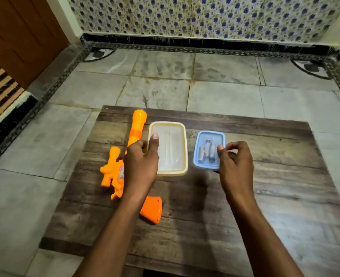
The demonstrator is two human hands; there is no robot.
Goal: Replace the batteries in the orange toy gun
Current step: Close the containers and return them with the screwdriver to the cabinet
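over the wooden table (265, 196), left hand (141, 162) loosely curled and empty above the orange toy gun (115, 172), right hand (236, 162) empty, fingers pinching toward the blue tub (197, 150) — a clumsy nudge could scatter its batteries (206, 151).

The left hand (141, 160) covers the toy gun (115, 166) at mid-body. At three o'clock, the right hand (236, 164) hides the blue container (199, 156)'s corner; its batteries (206, 151) are blurred, their labels unreadable.

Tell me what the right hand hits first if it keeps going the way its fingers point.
Probably the blue-lidded box holding batteries: the right hand has fingers at its right edge, though height above it is unclear.
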